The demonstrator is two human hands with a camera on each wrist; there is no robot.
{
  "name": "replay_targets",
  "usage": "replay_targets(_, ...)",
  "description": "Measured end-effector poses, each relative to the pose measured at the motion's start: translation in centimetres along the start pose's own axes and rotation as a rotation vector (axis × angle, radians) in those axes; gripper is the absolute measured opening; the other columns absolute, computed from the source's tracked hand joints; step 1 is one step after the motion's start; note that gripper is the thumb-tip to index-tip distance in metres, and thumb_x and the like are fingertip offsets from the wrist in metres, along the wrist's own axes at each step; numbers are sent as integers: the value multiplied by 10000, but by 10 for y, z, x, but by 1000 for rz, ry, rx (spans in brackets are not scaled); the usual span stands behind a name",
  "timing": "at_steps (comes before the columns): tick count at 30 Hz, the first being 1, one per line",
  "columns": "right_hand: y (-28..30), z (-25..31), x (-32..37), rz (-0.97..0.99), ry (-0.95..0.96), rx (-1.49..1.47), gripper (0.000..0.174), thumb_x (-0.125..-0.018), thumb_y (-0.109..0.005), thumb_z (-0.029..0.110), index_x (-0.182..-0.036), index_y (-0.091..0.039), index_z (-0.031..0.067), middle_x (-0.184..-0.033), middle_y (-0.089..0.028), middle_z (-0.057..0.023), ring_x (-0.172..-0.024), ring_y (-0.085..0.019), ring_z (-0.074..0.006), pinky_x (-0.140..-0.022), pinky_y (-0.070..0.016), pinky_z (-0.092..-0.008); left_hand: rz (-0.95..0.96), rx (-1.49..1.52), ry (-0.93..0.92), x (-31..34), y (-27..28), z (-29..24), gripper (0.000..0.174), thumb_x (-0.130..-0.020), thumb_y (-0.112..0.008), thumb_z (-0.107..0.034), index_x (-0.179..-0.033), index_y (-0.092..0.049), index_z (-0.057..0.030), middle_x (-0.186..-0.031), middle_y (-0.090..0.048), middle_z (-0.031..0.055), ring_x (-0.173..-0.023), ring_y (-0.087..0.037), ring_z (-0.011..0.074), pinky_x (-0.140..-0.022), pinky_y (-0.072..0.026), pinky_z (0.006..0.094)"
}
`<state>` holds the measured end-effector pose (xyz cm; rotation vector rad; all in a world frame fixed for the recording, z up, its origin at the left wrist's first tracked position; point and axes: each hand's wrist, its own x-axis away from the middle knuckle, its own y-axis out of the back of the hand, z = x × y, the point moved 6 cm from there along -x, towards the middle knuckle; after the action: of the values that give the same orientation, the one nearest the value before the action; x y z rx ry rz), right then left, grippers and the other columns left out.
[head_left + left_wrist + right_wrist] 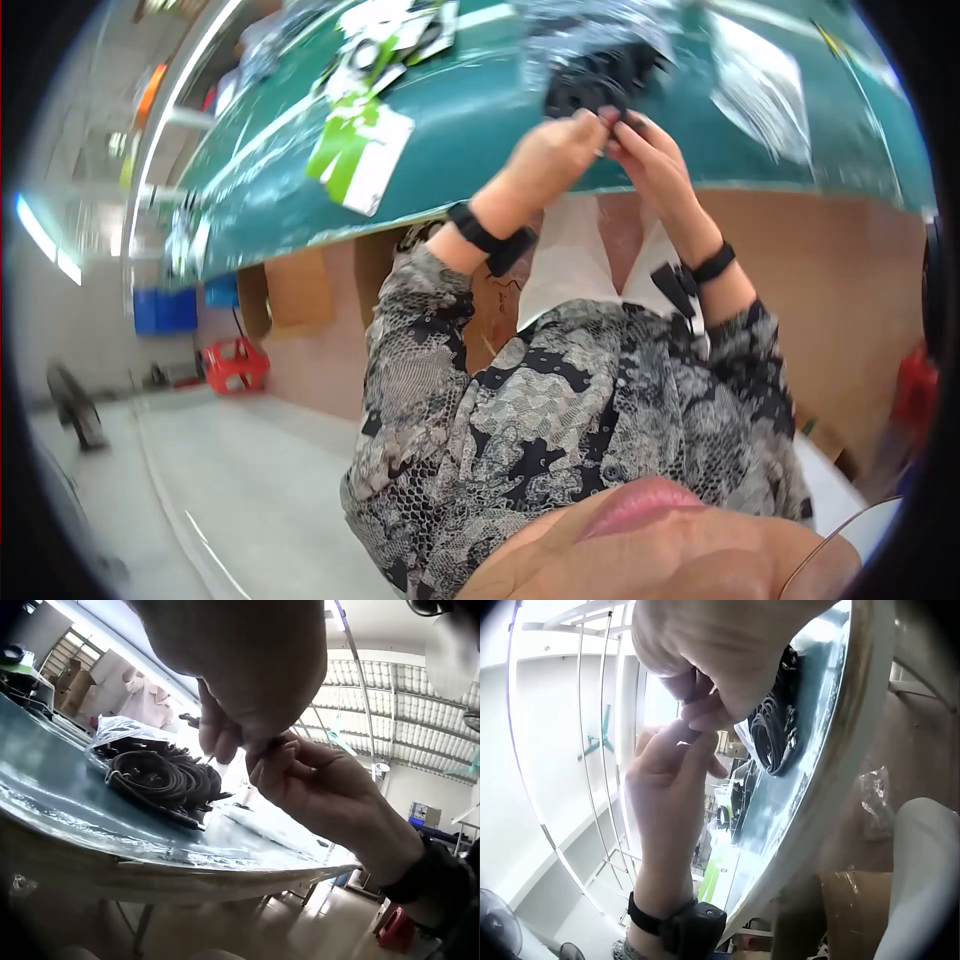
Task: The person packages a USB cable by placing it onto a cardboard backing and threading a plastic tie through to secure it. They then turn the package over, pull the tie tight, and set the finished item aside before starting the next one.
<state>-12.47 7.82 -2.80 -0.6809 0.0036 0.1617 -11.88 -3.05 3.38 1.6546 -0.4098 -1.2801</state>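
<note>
My left hand (pixel 555 155) and right hand (pixel 655 165) meet at the table's near edge, fingertips close together. Between them is a thin dark piece (pixel 279 740), pinched by the fingers of both hands and mostly covered by them; I cannot tell its exact kind. Just beyond the fingers lies a pile of black coiled cords (pixel 585 92), partly on clear plastic wrapping. Seen from the left wrist, the coils (pixel 161 776) form loose rings near a plastic bag (pixel 124 729). From the right wrist, the same coils (pixel 771 739) hang behind the fingers.
The green tabletop (pixel 460 150) has a curved near edge. Green and white cards (pixel 360 155) lie to the left, below more tags. A clear bag with pale contents (pixel 765 85) lies to the right. Cardboard (pixel 300 290) and a red stool (pixel 235 365) stand below.
</note>
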Motion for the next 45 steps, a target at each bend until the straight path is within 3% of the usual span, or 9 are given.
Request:
replay_targets(5, 1, -10, -5, 59, 59, 20, 188, -949, -485, 110, -1093, -529, -2, -994, -547, -37, -787, -504, -84, -731, -442, -228, -317, 185, 331, 51, 55, 46, 254, -788, -624, -107, -1021, -539, -49, -870, -518, 114, -723, -546, 315, -625, -478, 375)
replay_targets(8, 17, 13, -3, 52, 60, -69, 149, -937, -503, 96, -1064, -518, 19, -1005, -538, -58, -782, -500, -102, -708, -443, -237, -293, -58, 689, 145, 65, 129, 281, -786, -669, -163, -1006, -553, -31, -926, -550, 155, -877, -527, 347, -704, -451, 403)
replay_targets(13, 24, 25, -5, 59, 75, -211, 136, -934, -502, 92, -1056, -513, 34, -1016, -536, -61, -769, -495, -135, -724, -439, -267, -249, -548, 842, 260, 103, 154, 382, -785, -661, -143, -1102, -507, 4, -1042, -543, 183, -996, -501, 333, -884, -386, 442)
replay_targets(15, 11, 29, -5, 102, 83, -230, 136, -936, -498, 99, -1056, -514, 37, -1018, -538, -62, -767, -495, -134, -726, -436, -272, -369, 161, 1147, 258, 94, 152, 354, -888, -580, -204, -1160, -494, 6, -1074, -570, 148, -965, -544, 271, -881, -421, 405)
replay_targets(21, -48, 21, 11, 270, -73, -335, 142, -952, -478, 128, -1041, -526, 28, -981, -547, -63, -753, -507, -126, -748, -442, -284, -310, 1994, 817, 86, 42, 49, 636, -956, -337, -477, -1333, -344, 35, -1228, -524, 185, -1170, -494, 285, -1034, -361, 403)
replay_targets(24, -52, 26, 20, 269, -55, -380, 151, -960, -459, 130, -1041, -532, 26, -991, -550, -55, -759, -515, -118, -749, -440, -285, -306, 2287, 787, 45, 32, 24, 633, -960, -322, -472, -1350, -318, 27, -1172, -549, 159, -1146, -503, 288, -1024, -369, 410)
replay_targets(29, -48, 51, 25, 278, -12, -295, 164, -964, -454, 138, -1043, -536, 20, -991, -559, -48, -763, -524, -115, -748, -443, -288, -299, 2425, 715, 9, 19, 15, 610, -968, -320, -451, -1336, -347, 34, -1026, -570, 111, -1030, -541, 274, -1000, -383, 412)
replay_targets(36, -42, 68, 26, 158, 59, -150, 259, -973, -445, 193, -1144, -521, 14, -1006, -567, -51, -746, -524, -96, -712, -436, -261, -382, 2255, 638, -19, 24, 13, 458, -986, -333, -394, -1022, -539, 13, -674, -500, 54, -727, -518, 203, -906, -433, 390)
replay_targets(45, -21, 72, 33, -84, 165, -62, 360, -979, -433, 252, -1238, -501, 11, -1014, -599, -42, -779, -542, -92, -729, -451, -239, -445, 2164, 717, -40, 2, 7, 454, -982, -322, -421, -894, -491, -9, -601, -350, 16, -609, -436, 187, -964, -389, 478)
